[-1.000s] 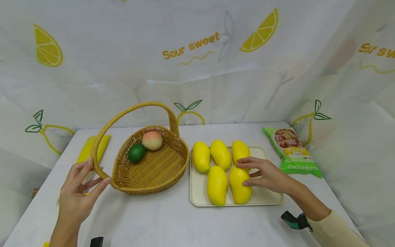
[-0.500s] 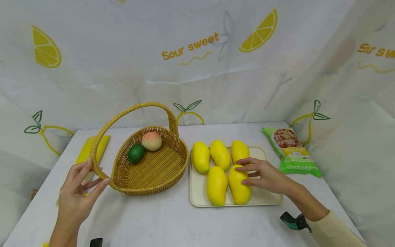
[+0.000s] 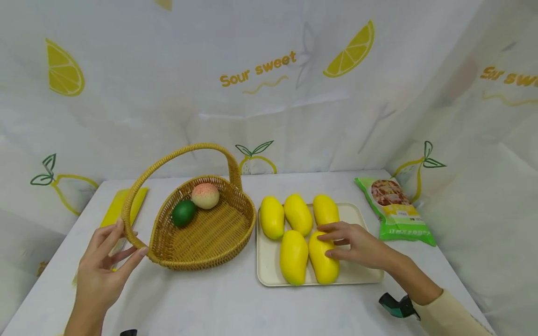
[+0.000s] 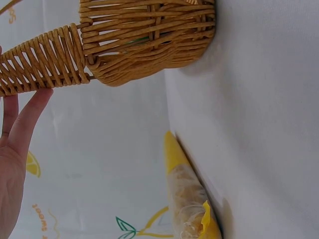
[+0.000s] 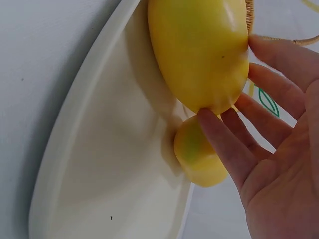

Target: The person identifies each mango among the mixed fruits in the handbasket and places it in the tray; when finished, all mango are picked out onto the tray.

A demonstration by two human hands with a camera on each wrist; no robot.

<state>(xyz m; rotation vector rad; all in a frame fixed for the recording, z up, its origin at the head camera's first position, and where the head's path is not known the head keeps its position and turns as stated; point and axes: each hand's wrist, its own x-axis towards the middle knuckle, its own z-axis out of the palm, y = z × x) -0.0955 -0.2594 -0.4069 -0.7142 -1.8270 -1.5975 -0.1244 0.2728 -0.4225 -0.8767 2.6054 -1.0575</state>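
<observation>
A wicker basket (image 3: 201, 235) with an arched handle stands left of centre, holding a dark green fruit (image 3: 184, 213) and a peach (image 3: 205, 195). At the near base of the handle, my left hand (image 3: 101, 275) holds it between thumb and fingers; its fingertips show against the handle's edge in the left wrist view. My right hand (image 3: 357, 245) has its fingers and thumb on the yellow mango (image 3: 323, 266) at the near right of the tray. In the right wrist view, thumb and fingertips lie about that mango's end. Several mangoes, including a near one (image 3: 293, 257), lie beside it.
A cream tray (image 3: 361, 277) bears the mangoes. Behind it, at right, lies a green snack bag (image 3: 397, 210). A yellow package (image 3: 115, 205) lies left of the basket. White cloth (image 3: 269, 112) with lemon prints hangs behind the table.
The head view has tilted slightly, so everything sits a little lower. Both hands keep their places, on the basket handle and on the mango.
</observation>
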